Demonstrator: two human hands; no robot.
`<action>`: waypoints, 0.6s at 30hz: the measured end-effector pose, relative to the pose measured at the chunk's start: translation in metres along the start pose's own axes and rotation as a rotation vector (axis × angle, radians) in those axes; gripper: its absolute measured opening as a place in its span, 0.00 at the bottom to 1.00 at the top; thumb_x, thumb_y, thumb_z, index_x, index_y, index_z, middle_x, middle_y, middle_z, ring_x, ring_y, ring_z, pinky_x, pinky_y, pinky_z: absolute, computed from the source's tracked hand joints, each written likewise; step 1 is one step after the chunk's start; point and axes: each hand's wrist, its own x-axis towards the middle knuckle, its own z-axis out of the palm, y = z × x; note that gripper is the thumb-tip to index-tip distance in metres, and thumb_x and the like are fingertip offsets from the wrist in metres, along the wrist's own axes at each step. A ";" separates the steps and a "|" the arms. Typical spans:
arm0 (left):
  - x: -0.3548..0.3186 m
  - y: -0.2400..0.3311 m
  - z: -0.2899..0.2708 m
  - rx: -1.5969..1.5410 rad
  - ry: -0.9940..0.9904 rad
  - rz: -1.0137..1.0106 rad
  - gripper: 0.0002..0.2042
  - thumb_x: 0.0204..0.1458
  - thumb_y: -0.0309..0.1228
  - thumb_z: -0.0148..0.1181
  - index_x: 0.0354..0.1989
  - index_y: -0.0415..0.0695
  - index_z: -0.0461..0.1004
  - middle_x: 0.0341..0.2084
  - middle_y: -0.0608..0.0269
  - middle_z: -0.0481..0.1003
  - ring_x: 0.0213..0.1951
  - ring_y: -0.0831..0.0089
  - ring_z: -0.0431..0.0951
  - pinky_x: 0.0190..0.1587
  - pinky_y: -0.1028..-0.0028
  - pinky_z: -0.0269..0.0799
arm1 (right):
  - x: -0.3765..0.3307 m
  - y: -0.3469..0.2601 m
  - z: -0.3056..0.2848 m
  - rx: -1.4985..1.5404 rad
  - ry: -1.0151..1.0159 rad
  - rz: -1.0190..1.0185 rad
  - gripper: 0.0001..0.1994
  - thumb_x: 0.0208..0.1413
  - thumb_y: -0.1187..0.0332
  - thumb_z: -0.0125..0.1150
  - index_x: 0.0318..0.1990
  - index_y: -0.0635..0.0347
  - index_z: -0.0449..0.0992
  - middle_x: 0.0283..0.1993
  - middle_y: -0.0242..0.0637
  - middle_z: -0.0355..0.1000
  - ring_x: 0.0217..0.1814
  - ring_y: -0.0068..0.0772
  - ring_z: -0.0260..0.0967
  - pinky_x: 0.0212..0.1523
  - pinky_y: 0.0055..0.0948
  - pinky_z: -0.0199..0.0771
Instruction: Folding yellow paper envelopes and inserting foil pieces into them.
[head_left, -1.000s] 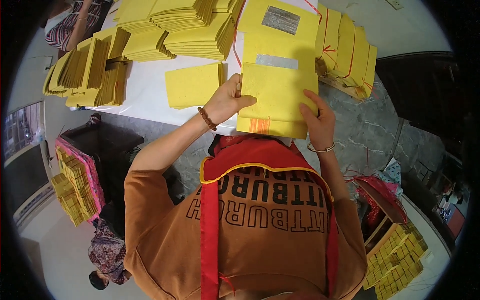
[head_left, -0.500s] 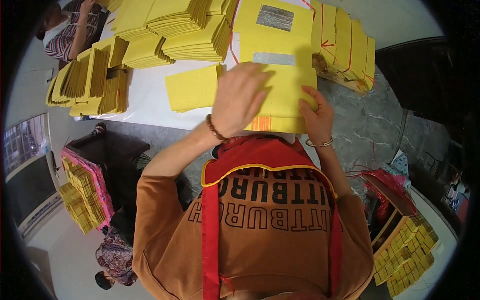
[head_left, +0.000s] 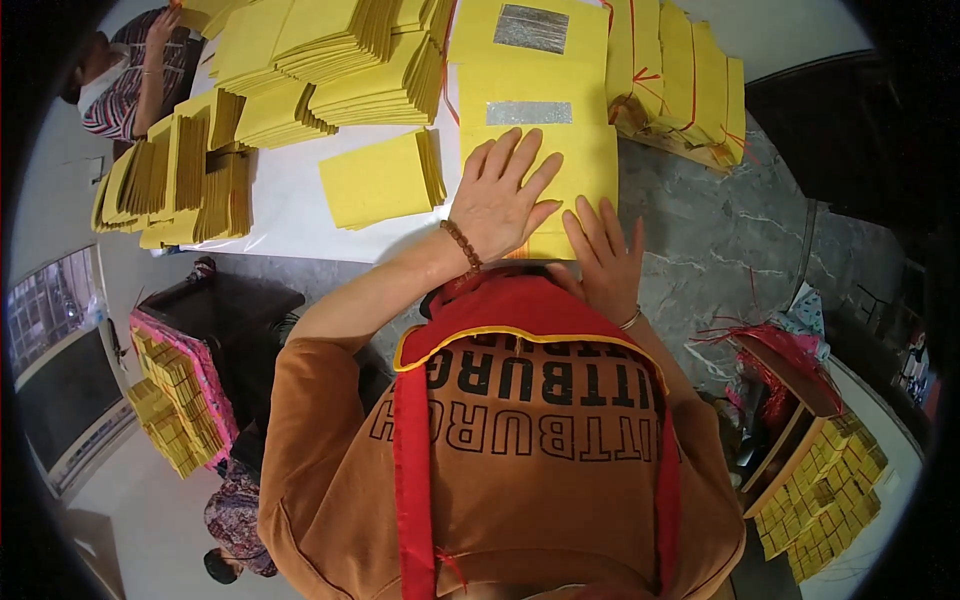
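Note:
A yellow paper sheet [head_left: 585, 165] lies at the table's near edge, overlapping papers with silver foil patches [head_left: 530, 112]. My left hand [head_left: 503, 200] presses flat on it, fingers spread, a beaded bracelet at the wrist. Over the sheet's near right corner rests my right hand [head_left: 606, 250], its fingers extended and its thumb toward the table edge. Neither hand grips anything that I can see. Just left of my left hand lies a small folded stack of yellow paper [head_left: 375, 180]. An orange printed patch on the sheet is mostly covered by my hands.
Stacks of folded yellow paper [head_left: 375, 85] fill the table's far left. Bundles tied with red string [head_left: 675, 80] stand at the right. A person in a striped top [head_left: 120, 105] sits far left; another person [head_left: 235, 515] is lower left. Yellow blocks [head_left: 820, 490] are piled lower right.
My left hand has spread its fingers and flattened onto the paper. My right hand has moved left and nearer me, from the sheet's right edge to its near corner, with fingers straightened.

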 end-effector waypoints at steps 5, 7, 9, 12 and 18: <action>-0.003 0.000 -0.013 -0.097 -0.033 0.102 0.28 0.49 0.49 0.53 0.56 0.47 0.64 0.56 0.52 0.60 0.55 0.55 0.59 0.55 0.58 0.53 | -0.004 0.004 0.001 0.071 -0.033 0.030 0.22 0.54 0.54 0.50 0.55 0.54 0.67 0.62 0.34 0.59 0.65 0.41 0.52 0.58 0.63 0.46; -0.003 -0.002 -0.013 -0.075 -0.054 0.124 0.30 0.47 0.50 0.53 0.55 0.43 0.64 0.54 0.50 0.61 0.53 0.54 0.61 0.53 0.59 0.56 | -0.002 0.003 0.000 0.076 -0.025 0.023 0.22 0.54 0.56 0.50 0.55 0.54 0.66 0.62 0.34 0.59 0.65 0.43 0.53 0.58 0.62 0.47; 0.000 0.002 -0.014 0.046 -0.103 0.216 0.32 0.47 0.50 0.53 0.54 0.36 0.63 0.52 0.44 0.63 0.51 0.53 0.63 0.51 0.61 0.59 | 0.004 0.011 -0.007 0.382 -0.063 0.061 0.19 0.56 0.62 0.49 0.54 0.58 0.67 0.60 0.39 0.61 0.64 0.44 0.55 0.60 0.50 0.52; 0.000 0.018 -0.012 0.288 -0.066 0.239 0.28 0.46 0.41 0.53 0.51 0.31 0.64 0.46 0.39 0.67 0.45 0.52 0.68 0.44 0.64 0.66 | 0.004 0.023 -0.019 0.845 -0.058 0.347 0.18 0.56 0.67 0.46 0.53 0.62 0.68 0.58 0.44 0.63 0.64 0.44 0.56 0.61 0.39 0.53; -0.001 0.006 -0.023 0.034 0.037 0.159 0.23 0.42 0.26 0.52 0.50 0.33 0.66 0.46 0.42 0.69 0.43 0.56 0.72 0.43 0.65 0.70 | 0.024 0.023 -0.027 0.853 0.238 0.325 0.17 0.60 0.69 0.41 0.54 0.65 0.68 0.58 0.44 0.64 0.65 0.41 0.55 0.63 0.36 0.51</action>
